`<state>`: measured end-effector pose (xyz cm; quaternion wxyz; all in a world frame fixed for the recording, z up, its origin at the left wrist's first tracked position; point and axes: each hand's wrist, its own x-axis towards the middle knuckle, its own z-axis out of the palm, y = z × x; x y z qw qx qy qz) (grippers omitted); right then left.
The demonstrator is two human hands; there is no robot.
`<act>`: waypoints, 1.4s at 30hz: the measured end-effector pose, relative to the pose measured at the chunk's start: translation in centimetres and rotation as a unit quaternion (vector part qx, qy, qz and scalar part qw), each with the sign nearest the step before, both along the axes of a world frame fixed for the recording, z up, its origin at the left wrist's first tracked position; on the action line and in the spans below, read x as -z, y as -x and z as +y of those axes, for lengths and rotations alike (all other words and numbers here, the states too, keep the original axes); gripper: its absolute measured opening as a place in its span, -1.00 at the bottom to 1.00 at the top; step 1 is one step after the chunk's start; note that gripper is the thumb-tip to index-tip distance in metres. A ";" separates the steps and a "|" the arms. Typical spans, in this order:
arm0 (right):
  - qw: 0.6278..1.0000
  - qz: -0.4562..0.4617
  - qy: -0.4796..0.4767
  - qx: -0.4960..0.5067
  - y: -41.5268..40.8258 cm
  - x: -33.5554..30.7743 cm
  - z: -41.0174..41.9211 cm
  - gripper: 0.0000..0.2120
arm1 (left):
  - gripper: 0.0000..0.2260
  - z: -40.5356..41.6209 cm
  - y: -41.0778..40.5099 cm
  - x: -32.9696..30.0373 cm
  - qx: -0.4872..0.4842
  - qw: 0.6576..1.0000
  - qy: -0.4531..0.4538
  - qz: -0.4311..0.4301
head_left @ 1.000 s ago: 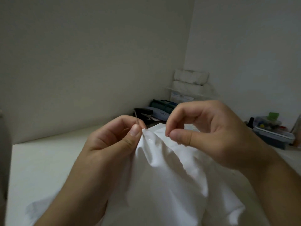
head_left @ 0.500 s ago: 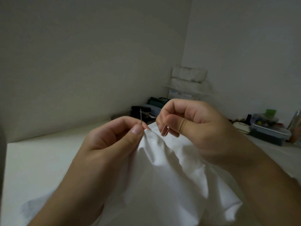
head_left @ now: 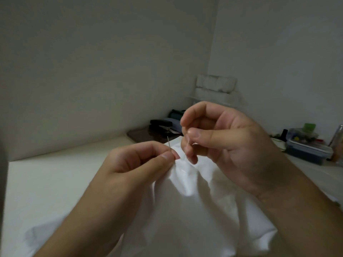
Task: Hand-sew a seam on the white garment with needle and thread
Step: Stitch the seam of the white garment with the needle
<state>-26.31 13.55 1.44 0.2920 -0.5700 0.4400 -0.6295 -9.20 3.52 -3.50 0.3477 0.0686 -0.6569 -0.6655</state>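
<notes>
The left hand (head_left: pixel 137 164) pinches the garment (head_left: pixel 194 210) and upright needle (head_left: pixel 169 143), while the right hand (head_left: pixel 222 145) pinches the thread (head_left: pixel 187 147) taut.

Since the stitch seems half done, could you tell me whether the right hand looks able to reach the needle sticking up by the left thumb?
Probably yes: the right hand pinches thread beside the needle, with nothing between them.
</notes>
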 end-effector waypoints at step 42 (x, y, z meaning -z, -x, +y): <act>0.994 0.062 -0.091 0.026 0.1 0.7 -0.1 -0.96 | -0.82 0.5 0.0 -0.6 -0.044 0.999 -0.003 -0.014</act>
